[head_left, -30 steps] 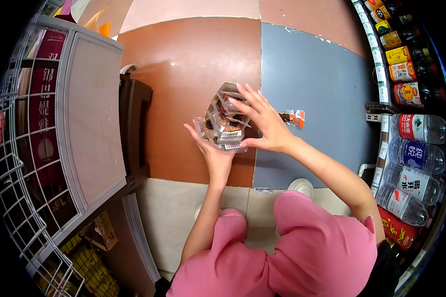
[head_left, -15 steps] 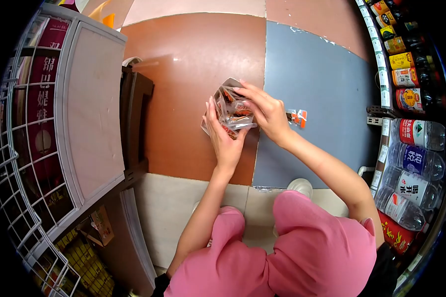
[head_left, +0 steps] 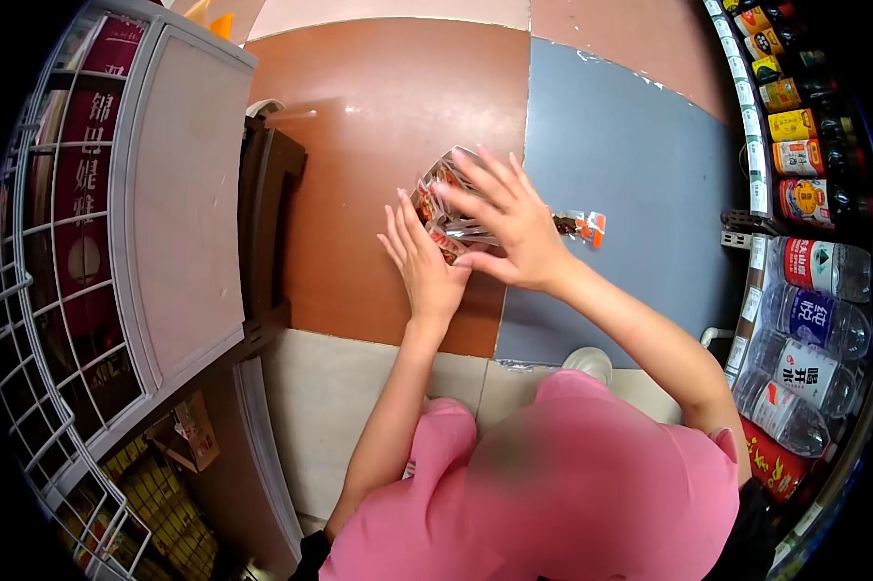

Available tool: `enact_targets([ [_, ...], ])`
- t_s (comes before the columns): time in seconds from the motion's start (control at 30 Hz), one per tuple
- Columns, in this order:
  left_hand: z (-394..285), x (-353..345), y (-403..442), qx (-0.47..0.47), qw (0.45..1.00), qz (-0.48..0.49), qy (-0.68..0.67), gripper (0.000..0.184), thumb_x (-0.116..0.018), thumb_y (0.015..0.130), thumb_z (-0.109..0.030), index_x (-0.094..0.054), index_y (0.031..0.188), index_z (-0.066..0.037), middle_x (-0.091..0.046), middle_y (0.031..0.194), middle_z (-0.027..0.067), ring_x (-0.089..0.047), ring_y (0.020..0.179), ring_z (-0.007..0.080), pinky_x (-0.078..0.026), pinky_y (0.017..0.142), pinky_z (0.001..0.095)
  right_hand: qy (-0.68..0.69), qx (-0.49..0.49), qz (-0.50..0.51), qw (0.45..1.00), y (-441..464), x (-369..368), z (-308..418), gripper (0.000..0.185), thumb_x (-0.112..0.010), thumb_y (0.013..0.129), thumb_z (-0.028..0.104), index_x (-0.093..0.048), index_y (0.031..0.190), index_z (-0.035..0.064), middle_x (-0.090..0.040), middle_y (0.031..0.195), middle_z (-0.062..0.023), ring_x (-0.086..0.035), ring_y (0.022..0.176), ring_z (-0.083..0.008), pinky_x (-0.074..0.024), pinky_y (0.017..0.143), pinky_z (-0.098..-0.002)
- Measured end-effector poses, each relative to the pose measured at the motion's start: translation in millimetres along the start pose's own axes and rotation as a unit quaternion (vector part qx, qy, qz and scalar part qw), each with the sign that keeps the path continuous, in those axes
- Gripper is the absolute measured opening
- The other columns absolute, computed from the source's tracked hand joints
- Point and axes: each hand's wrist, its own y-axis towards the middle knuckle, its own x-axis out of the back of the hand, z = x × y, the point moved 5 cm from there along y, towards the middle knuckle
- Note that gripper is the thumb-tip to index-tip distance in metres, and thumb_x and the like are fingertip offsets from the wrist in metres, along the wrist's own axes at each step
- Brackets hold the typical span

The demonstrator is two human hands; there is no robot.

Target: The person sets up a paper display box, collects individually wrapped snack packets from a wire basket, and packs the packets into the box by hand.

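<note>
A small open box [head_left: 443,174] filled with several clear packets of reddish-orange contents sits between my hands, over the brown floor tile. My left hand [head_left: 424,266] lies along its near left side, with the fingers stretched out and the palm toward it. Over its right side and top spreads my right hand [head_left: 516,225], fingers apart, covering much of the packets. Neither hand is closed around anything. Just right of my right hand, a small clear packet with an orange end [head_left: 583,228] lies on the grey tile.
To the left stand a wire rack [head_left: 30,320] and a pale panel [head_left: 186,194] beside a dark brown stand [head_left: 276,203]. Along the right, a shelf holds sauce bottles [head_left: 804,198] and water bottles [head_left: 814,320]. My knees in pink cloth [head_left: 611,465] fill the front.
The fingers of both hands have straightened and spread from their hold around the box. My right hand now covers more of the packets, and the box sits slightly lower between the palms.
</note>
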Motion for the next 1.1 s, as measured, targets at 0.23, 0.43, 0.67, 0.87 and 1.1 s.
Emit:
enact_targets([
  [0.23,2,8,1,-0.015,0.990,-0.051,-0.130,0.123,-0.089,0.064,-0.030,-0.008,0.153,-0.003,-0.025,0.154,0.0236,-0.025,0.142,0.0416,-0.023,0.114,0.0542,-0.057,0.029,-0.036,0.997,8,-18,-12,0.043,-0.069,0.084,0.028,-0.059,0.123,0.0137,-0.048,0.145,-0.0064,-0.048,0.129,-0.0332,-0.0427,0.105,-0.0491],
  [0.43,6,3,8,-0.030,0.996,-0.008,-0.079,0.121,-0.090,0.060,-0.038,-0.019,0.151,-0.002,-0.031,0.152,0.0177,-0.032,0.135,0.0422,-0.027,0.112,0.0531,-0.040,0.021,-0.106,0.993,12,-14,-17,0.025,-0.068,0.081,0.007,-0.064,0.106,0.0058,-0.058,0.135,-0.0064,-0.063,0.112,-0.0312,-0.0549,0.090,-0.0386],
  [0.67,1,-4,-1,-0.025,0.998,-0.040,-0.043,0.116,-0.085,0.065,-0.047,-0.021,0.151,-0.003,-0.032,0.150,0.0204,-0.036,0.132,0.0415,-0.030,0.108,0.0530,-0.006,0.007,-0.104,0.995,10,-17,-16,0.025,-0.065,0.077,-0.001,-0.065,0.101,0.0055,-0.060,0.133,-0.0080,-0.067,0.102,-0.0296,-0.0585,0.076,-0.0365],
  [0.87,-1,-10,-7,-0.023,0.997,-0.051,-0.048,0.115,-0.083,0.065,-0.049,-0.022,0.151,-0.003,-0.031,0.150,0.0213,-0.036,0.131,0.0421,-0.031,0.107,0.0528,0.113,-0.133,-0.123,0.977,15,-15,-38,0.017,-0.062,0.078,-0.004,-0.067,0.091,0.0045,-0.061,0.130,-0.0116,-0.069,0.091,-0.0323,-0.0561,0.072,-0.0382],
  [1.1,2,-10,-7,-0.001,0.997,-0.047,-0.060,0.115,-0.088,0.065,-0.034,-0.019,0.151,-0.002,-0.034,0.146,0.0219,-0.035,0.130,0.0407,-0.031,0.107,0.0512,0.030,-0.046,-0.093,0.994,10,-11,-19,0.042,-0.067,0.079,0.003,-0.057,0.120,0.0103,-0.057,0.130,-0.0134,-0.059,0.111,-0.0351,-0.0526,0.084,-0.0413],
])
